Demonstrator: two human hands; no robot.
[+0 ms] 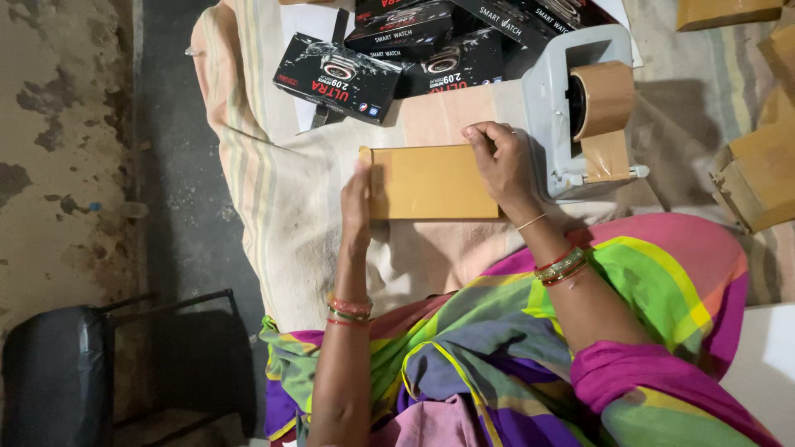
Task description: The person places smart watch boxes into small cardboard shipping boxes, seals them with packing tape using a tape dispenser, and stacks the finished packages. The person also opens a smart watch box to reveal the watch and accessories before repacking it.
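The brown cardboard box (431, 182) lies closed, pressed flat-handed by the left hand (356, 207) and fingertip-pinned by the right hand (497, 161), while 1 tape dispenser (580, 108) waits unused, sealing apparently left

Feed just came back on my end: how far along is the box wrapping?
Done: several brown-wrapped parcels lie at the right. In hand: the left hand and right hand press on a flat brown cardboard box beside the grey tape dispenser. Left: black printed product boxes are unwrapped.
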